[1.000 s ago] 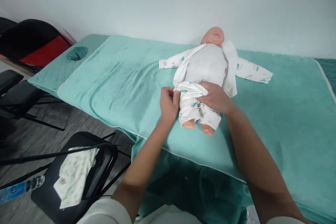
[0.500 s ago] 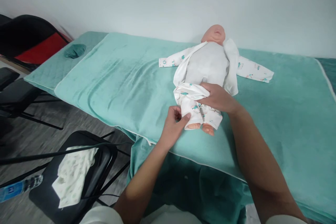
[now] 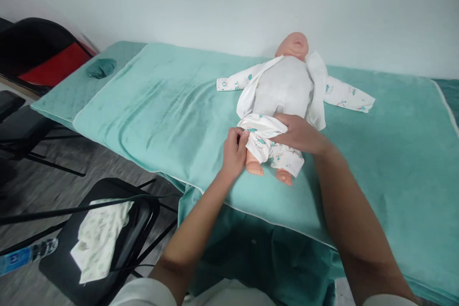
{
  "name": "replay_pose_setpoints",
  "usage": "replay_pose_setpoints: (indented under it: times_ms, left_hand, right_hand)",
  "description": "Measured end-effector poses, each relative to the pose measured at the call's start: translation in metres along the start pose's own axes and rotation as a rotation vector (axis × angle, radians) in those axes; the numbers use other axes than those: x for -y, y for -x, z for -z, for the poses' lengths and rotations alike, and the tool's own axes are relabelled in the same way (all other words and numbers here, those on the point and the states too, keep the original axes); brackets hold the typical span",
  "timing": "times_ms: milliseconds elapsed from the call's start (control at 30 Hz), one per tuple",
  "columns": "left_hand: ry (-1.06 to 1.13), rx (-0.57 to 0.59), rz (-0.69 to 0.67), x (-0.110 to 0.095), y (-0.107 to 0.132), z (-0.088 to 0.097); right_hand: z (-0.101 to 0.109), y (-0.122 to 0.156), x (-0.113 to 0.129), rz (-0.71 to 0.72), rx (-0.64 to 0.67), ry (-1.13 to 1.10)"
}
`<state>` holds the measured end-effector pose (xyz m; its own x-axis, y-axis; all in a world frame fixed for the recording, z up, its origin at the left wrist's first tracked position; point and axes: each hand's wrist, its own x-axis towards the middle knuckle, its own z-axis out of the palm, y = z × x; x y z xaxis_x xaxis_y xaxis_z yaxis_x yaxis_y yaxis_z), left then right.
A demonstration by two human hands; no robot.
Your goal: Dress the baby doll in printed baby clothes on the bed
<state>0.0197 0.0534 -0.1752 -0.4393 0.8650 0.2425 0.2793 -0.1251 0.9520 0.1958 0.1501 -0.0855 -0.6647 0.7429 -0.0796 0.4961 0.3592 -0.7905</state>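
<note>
A baby doll (image 3: 283, 86) lies on its back with its head toward the wall. Its white printed jacket (image 3: 342, 95) hangs open at the front, sleeves spread to both sides. White printed pants (image 3: 263, 125) are bunched about its hips and upper legs, and both feet stick out below. My left hand (image 3: 235, 150) pinches the fabric at the pants' left side, beside the doll's bare lower leg. My right hand (image 3: 299, 133) grips the bunched waist of the pants from the right, with its fingertips partly hidden by the cloth.
The doll rests on a long massage table (image 3: 172, 100) with a green cover and a face hole at the left end. A black chair (image 3: 139, 229) at lower left holds a folded printed cloth (image 3: 102, 239). Near it is a water bottle (image 3: 28, 256). A white wall stands behind.
My left hand has moved up from the ankle cuff toward the hip, drawing that pant leg up and baring more of the lower leg. My right hand stays about where it was.
</note>
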Motion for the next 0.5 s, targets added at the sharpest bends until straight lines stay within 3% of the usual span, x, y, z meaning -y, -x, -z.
replay_pose_setpoints:
  times_ms: [167,300,500]
  left_hand:
    - [-0.019,-0.068,-0.022,-0.004,0.010,0.001]
    - [-0.160,-0.243,-0.242,-0.008,0.037,0.013]
    - [-0.450,0.053,-0.681,-0.009,0.071,0.018]
  right_hand:
    - [-0.003,-0.003,-0.003,0.000,-0.102,0.005]
    - [-0.009,-0.005,-0.005,-0.030,-0.207,0.007]
    - [-0.015,-0.005,-0.003,-0.020,-0.258,0.005]
